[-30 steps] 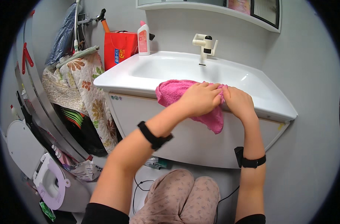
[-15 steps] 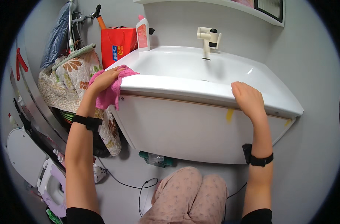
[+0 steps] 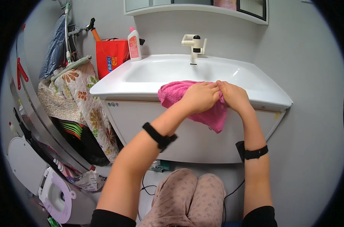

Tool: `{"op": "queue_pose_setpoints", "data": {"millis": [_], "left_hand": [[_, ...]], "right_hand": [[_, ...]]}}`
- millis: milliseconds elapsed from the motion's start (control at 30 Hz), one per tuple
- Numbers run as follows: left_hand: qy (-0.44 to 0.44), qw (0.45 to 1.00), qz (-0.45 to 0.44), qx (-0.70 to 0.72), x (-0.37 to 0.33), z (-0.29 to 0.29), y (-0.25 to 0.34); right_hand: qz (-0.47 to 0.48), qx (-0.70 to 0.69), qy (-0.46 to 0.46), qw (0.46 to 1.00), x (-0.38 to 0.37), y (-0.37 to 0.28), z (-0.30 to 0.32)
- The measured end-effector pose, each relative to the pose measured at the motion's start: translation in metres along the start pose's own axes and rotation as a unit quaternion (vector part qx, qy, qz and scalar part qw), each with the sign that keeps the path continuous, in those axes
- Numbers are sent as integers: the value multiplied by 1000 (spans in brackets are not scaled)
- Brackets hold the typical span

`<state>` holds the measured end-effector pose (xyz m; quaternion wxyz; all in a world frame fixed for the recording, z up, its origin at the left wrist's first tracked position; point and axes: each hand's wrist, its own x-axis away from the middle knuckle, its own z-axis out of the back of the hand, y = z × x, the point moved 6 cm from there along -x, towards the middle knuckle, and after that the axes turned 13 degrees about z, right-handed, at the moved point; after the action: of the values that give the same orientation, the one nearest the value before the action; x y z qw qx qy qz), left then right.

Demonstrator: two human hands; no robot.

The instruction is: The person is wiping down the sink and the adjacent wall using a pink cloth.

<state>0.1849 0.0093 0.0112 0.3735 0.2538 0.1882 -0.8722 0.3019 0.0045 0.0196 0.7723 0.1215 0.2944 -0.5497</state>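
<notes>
A bright pink cloth (image 3: 175, 90) drapes over the front rim of a white washbasin (image 3: 123, 86), its lower corner hanging against the cabinet front. My left hand (image 3: 202, 96) is closed on the cloth and presses it to the rim. Right beside it, my right hand (image 3: 234, 96) is closed at the cloth's right edge, its thumb against the left fingertips. Most fingers of the right hand are hidden behind its back. A cream faucet (image 3: 194, 47) rises behind the bowl.
A white bottle with pink cap (image 3: 134, 45) stands on the basin's left back corner. Beside it are a red bag (image 3: 112, 53) and a flowered quilted cloth (image 3: 94, 106). A toilet (image 3: 58, 195) is at lower left. A mirror cabinet (image 3: 194, 11) overhangs the back wall.
My left hand has carried the cloth rightward along the front rim, from the left corner to my right hand. The right hand stays near its place, thumb now at the cloth. The view has shifted.
</notes>
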Motion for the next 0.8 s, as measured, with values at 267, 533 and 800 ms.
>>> {"op": "queue_pose_setpoints", "data": {"millis": [267, 533, 800], "left_hand": [[-4, 986, 153, -61, 92, 42, -188], [-93, 923, 310, 209, 155, 60, -359], [31, 987, 134, -81, 106, 31, -195]], "right_hand": [[0, 36, -36, 999, 7, -4, 9], [-1, 44, 25, 999, 2, -9, 2], [21, 70, 67, 995, -1, -7, -5]]}}
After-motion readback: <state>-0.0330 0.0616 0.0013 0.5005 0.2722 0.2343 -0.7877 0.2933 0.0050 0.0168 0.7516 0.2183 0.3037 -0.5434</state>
